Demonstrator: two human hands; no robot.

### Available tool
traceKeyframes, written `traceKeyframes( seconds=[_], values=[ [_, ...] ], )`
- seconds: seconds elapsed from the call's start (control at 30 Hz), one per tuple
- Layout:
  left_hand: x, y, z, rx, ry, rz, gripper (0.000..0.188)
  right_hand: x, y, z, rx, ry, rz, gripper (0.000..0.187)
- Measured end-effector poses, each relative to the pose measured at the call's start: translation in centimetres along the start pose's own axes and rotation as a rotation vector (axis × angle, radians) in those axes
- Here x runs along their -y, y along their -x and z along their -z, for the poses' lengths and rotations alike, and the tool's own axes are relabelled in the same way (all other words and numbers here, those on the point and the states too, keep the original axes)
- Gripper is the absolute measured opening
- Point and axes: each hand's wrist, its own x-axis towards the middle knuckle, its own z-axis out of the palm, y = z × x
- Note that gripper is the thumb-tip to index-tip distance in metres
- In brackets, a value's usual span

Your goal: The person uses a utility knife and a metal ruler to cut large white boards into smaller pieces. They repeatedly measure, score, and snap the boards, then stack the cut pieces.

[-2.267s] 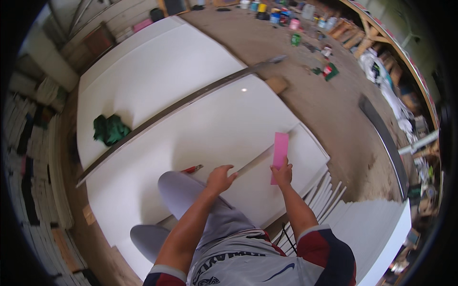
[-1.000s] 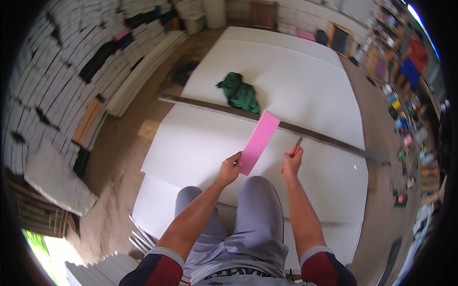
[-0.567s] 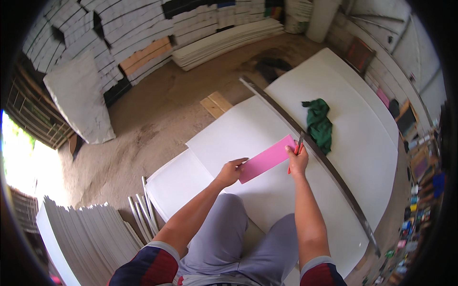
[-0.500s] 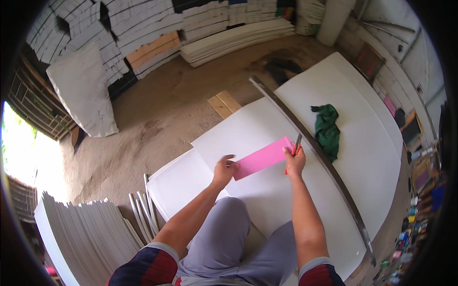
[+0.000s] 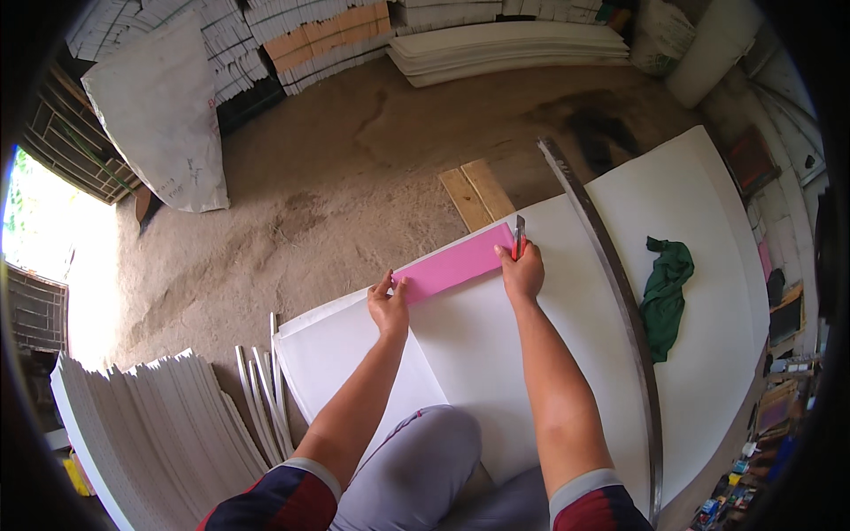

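Observation:
A flat pink rectangular strip (image 5: 454,265) lies along the far edge of a large white sheet (image 5: 478,354). Its left end is pinched between the thumb and fingers of my left hand (image 5: 388,308). At the other end, my right hand (image 5: 524,273) presses its thumb on the strip. That same hand also grips a red utility knife (image 5: 520,234), blade end pointing away from me. To the right, a long dark metal straight bar (image 5: 615,270) runs across the white sheets. A crumpled green cloth (image 5: 666,301) rests just beyond it.
Two wooden boards (image 5: 476,195) lie on the floor past the sheet's far edge. At the lower left stand stacked pale sheets (image 5: 150,434) beside several thin rods (image 5: 258,398). White panels (image 5: 509,49) are piled at the back. Assorted small items (image 5: 753,460) line the right.
Both hands have moved the pink strip away from me, to the sheet's far edge. My left fingers have closed on its end. The view has shifted.

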Motion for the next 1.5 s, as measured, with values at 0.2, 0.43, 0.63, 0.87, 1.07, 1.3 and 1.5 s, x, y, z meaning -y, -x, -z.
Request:
traceKeyframes(
  seconds=[0.2,0.43,0.63,0.87,1.07,1.3,1.5],
  values=[
    [2.9,-0.4,-0.8,-0.121,-0.095,-0.142,0.055,0.4,-0.9,-2.4,0.025,0.149,0.033,0.047],
    [3.6,0.4,-0.3,-0.119,0.035,-0.115,0.050,0.2,-0.7,-2.2,0.020,0.092,0.065,0.044],
    [4.2,0.2,-0.1,-0.108,0.022,-0.171,0.042,0.0,-0.7,-2.4,0.037,0.103,0.087,0.045],
    [4.1,-0.2,0.1,-0.089,0.038,-0.159,0.042,-0.2,-0.4,-2.4,0.047,0.070,0.107,0.044],
    [3.4,-0.7,1.0,-0.061,-0.018,-0.123,0.038,-0.1,-0.4,-2.9,0.041,0.064,0.087,0.041],
    [0.0,-0.4,0.7,-0.157,-0.397,-0.278,0.042,0.1,-0.6,-2.4,0.079,0.104,0.025,0.039],
    [-5.4,-1.2,-6.7,0.197,-0.701,-0.693,0.055,0.2,-0.7,-2.6,0.066,0.102,0.030,0.040]
  ],
)
